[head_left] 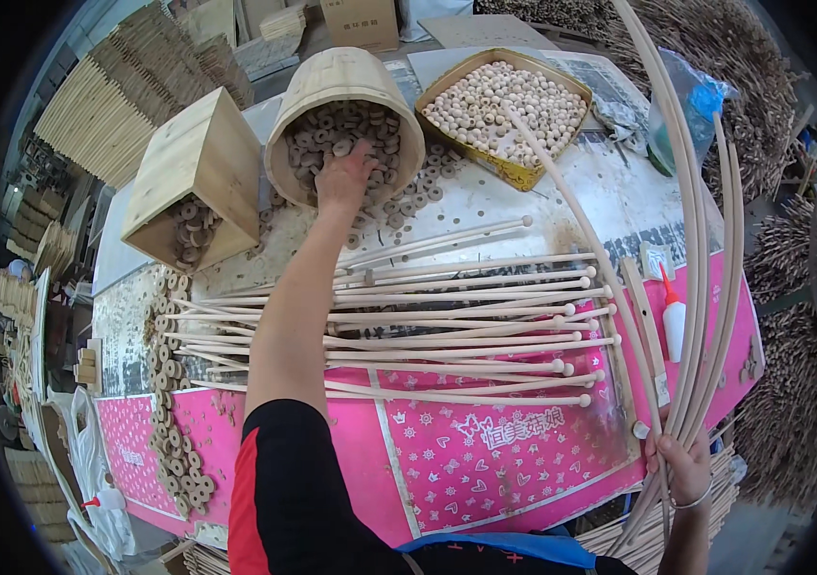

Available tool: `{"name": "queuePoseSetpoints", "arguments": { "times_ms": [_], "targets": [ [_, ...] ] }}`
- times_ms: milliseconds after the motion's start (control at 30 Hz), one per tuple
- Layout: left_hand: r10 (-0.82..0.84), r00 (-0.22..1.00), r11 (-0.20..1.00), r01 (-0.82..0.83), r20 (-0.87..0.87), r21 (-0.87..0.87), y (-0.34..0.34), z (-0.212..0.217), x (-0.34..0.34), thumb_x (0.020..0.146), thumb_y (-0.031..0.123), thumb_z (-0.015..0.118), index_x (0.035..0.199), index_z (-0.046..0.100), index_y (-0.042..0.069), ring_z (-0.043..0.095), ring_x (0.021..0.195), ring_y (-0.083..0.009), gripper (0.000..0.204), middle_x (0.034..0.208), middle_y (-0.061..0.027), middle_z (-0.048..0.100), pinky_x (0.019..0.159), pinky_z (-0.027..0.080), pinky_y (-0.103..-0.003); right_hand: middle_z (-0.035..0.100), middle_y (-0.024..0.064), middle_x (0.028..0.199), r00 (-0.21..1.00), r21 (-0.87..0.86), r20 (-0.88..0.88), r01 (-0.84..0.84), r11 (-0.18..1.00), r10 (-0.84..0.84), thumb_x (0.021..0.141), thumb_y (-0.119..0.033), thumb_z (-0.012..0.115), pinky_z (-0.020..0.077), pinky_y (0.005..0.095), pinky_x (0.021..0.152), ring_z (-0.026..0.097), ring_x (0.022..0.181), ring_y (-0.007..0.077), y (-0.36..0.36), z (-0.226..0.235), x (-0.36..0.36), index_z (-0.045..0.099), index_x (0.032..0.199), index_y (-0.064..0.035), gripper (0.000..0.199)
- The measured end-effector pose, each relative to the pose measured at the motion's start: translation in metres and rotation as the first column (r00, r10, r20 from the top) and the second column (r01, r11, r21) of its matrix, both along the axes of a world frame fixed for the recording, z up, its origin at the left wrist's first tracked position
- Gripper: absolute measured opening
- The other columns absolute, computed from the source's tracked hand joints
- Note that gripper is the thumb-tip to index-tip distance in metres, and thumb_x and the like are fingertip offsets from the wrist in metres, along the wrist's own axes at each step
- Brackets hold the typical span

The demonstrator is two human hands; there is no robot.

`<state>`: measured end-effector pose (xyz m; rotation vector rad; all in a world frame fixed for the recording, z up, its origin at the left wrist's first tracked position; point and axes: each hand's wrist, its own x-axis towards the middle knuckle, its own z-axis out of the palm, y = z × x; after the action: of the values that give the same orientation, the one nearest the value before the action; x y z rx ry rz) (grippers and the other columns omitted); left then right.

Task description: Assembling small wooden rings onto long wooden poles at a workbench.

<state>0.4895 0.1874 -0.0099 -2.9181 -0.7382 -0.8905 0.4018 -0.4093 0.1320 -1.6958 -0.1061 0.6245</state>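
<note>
My left hand [343,180] reaches into a wooden bucket [332,77] lying on its side at the far middle of the table. Its fingers are apart and touch the small, drilled wooden discs [308,153] inside; the fingertips are partly hidden among them. At the lower right my right hand [681,468] is closed around several long, pale wooden rods [691,364], which rise in a curve toward the upper edge. Across the table lie many thin wooden sticks [466,328] with round balls on their right ends; my left forearm crosses above them.
A wooden box [200,158] with more discs stands left of the bucket, and a yellow tray [523,179] of wooden balls to its right. Loose discs [174,369] form a strip at left. A glue bottle [674,321] stands at right on the pink sheet [485,479].
</note>
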Motion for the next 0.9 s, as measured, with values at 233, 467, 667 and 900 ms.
{"name": "queuePoseSetpoints", "arguments": {
  "times_ms": [233, 467, 667, 900],
  "targets": [
    [0.019, 0.82, 0.576, 0.458, 0.572, -0.677, 0.038, 0.009, -0.007, 0.087, 0.019, 0.073, 0.109, 0.069, 0.011, 0.063, 0.077, -0.0174, 0.023, 0.087, -0.005, 0.068, 0.067, 0.048, -0.033, 0.064, 0.0093, 0.078, 0.992, -0.041, -0.13, -0.012, 0.999, 0.007, 0.086, -0.017, 0.071, 0.0485, 0.0239, 0.053, 0.061, 0.059, 0.014, 0.011, -0.011, -0.013, 0.057, 0.116, 0.0058, 0.041],
    [0.388, 0.805, -0.222, 0.555, 0.45, -0.802, 0.038, 0.036, -0.043, 0.099, 0.021, 0.061, 0.103, 0.063, 0.008, 0.07, 0.082, -0.0185, 0.014, 0.096, -0.0076, 0.072, 0.053, 0.046, -0.028, 0.066, 0.0079, 0.082, 0.977, 0.009, -0.174, -0.123, 0.992, 0.122, 0.089, -0.009, 0.069, 0.0489, 0.0225, 0.056, 0.062, 0.063, 0.0113, 0.02, -0.025, -0.024, 0.058, 0.119, 0.0057, 0.035],
    [0.221, 0.789, -0.529, 0.591, 0.574, -0.609, -0.004, 0.057, -0.12, 0.104, 0.021, 0.05, 0.131, 0.053, 0.007, 0.066, 0.092, -0.0173, 0.03, 0.114, -0.0116, 0.064, 0.047, 0.045, -0.02, 0.066, 0.0076, 0.079, 0.969, 0.002, -0.155, -0.194, 0.981, 0.192, 0.09, -0.015, 0.069, 0.0487, 0.0209, 0.054, 0.061, 0.06, 0.0105, 0.038, -0.018, -0.044, 0.058, 0.118, 0.0046, 0.036],
    [0.248, 0.786, -0.316, 0.619, 0.567, -0.719, -0.048, 0.069, -0.219, 0.102, 0.016, 0.051, 0.13, 0.057, 0.002, 0.066, 0.083, -0.01, 0.032, 0.105, -0.0089, 0.069, 0.048, 0.045, -0.017, 0.066, 0.0068, 0.083, 0.913, 0.015, -0.145, -0.383, 0.924, 0.381, 0.092, -0.012, 0.069, 0.0491, 0.0231, 0.059, 0.061, 0.066, 0.0101, 0.061, -0.015, -0.068, 0.06, 0.112, 0.0037, 0.027]
  ]
}}
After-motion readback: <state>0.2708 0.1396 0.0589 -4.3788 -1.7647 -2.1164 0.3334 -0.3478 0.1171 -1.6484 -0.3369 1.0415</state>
